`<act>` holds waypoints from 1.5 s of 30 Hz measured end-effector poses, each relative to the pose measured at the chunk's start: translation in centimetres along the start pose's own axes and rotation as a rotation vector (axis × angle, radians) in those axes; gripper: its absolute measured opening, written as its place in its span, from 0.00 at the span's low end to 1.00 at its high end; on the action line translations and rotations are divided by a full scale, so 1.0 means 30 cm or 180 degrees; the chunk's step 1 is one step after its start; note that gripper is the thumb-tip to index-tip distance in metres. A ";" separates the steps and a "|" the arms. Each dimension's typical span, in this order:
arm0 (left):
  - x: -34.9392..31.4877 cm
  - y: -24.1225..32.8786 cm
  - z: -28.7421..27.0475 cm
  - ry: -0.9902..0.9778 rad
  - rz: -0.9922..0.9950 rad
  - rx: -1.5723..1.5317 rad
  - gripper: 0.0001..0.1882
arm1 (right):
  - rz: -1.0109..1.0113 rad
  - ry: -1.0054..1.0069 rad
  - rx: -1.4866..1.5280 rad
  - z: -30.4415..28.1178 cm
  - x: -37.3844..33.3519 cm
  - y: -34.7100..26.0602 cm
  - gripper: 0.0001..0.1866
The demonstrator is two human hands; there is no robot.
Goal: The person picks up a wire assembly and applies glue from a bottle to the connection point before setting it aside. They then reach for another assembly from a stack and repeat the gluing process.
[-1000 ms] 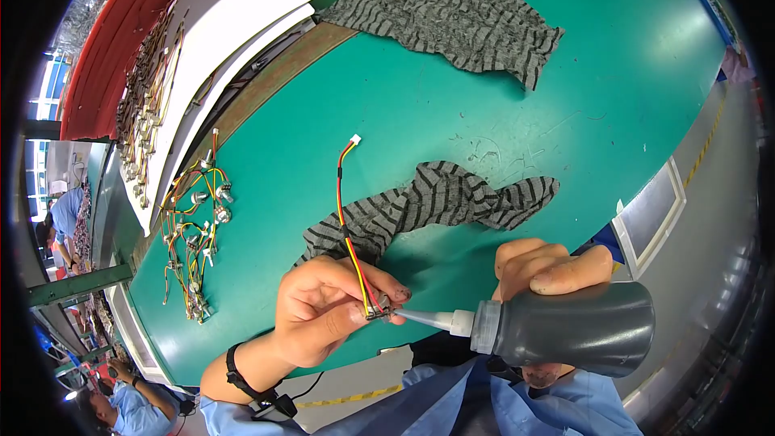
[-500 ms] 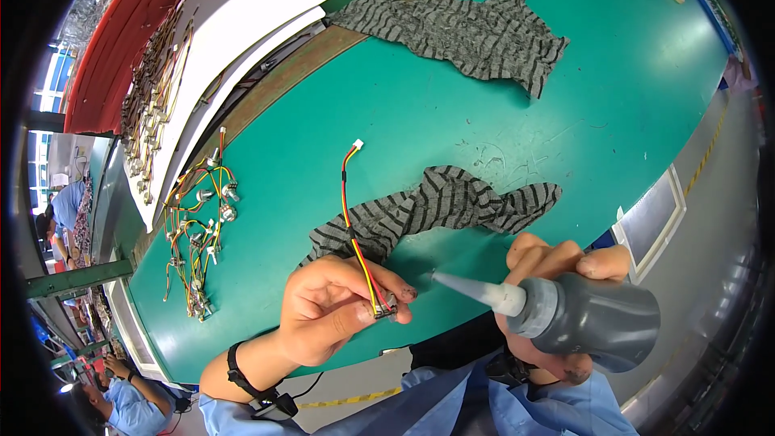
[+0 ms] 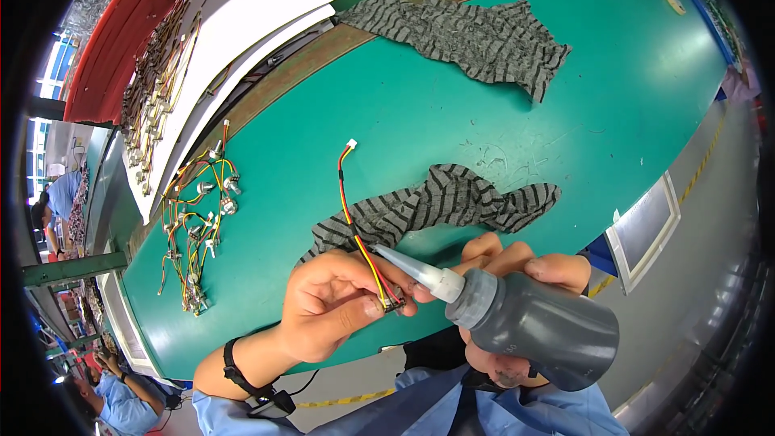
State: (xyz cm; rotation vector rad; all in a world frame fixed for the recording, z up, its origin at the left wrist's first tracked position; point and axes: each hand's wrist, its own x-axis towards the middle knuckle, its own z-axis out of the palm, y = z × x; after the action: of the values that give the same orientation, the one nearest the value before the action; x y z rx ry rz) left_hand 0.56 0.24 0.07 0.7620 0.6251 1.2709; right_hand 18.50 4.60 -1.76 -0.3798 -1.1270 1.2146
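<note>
Between the thumb and fingers of my left hand (image 3: 327,303) is a small wired potentiometer (image 3: 393,303). Its red, yellow and black wires rise away from me to a white plug (image 3: 351,144). My right hand (image 3: 517,260) is wrapped round a squeeze bottle (image 3: 557,331) of dark grey content, tipped over to the left. The bottle's tapered nozzle (image 3: 408,265) passes over the left fingertips, its tip beside the wires; whether it touches them I cannot tell. A grey-and-black striped cloth (image 3: 452,198) lies just beyond both hands.
On the green table (image 3: 315,121), a loose pile of wired potentiometers (image 3: 198,230) lies to the left. More lie on white boards (image 3: 250,0) at the back left. A second striped cloth (image 3: 476,36) is at the far side. Other people (image 3: 121,400) sit at the left.
My right hand has brought the bottle leftward, so its nozzle has come from well apart to beside the wires. The left hand keeps its hold, almost still.
</note>
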 end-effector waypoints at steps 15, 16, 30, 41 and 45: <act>-0.009 -0.007 -0.020 -0.0106 -0.0007 -0.0126 0.11 | 0.0008 0.0025 -0.0005 -0.014 -0.015 0.008 0.39; -0.008 -0.007 -0.022 -0.0132 0.0014 -0.0107 0.11 | -0.0008 -0.0119 0.0065 -0.029 -0.012 0.014 0.41; -0.002 -0.003 -0.019 -0.0188 0.0018 -0.0114 0.10 | 0.0066 -0.0292 0.0357 -0.048 -0.017 0.020 0.46; -0.019 0.000 0.003 0.0380 -0.0183 0.0203 0.09 | 0.0165 -0.0437 0.0125 -0.040 -0.018 0.010 0.46; -0.012 0.005 0.012 0.0338 -0.0182 0.0173 0.09 | 0.0043 -0.0419 0.0190 -0.050 -0.013 0.020 0.46</act>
State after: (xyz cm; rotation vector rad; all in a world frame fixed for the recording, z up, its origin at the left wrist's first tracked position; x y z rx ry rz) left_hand 0.68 -0.14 0.40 0.7197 0.7652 1.2519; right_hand 19.46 4.95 -3.07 -0.2655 -1.1992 1.2974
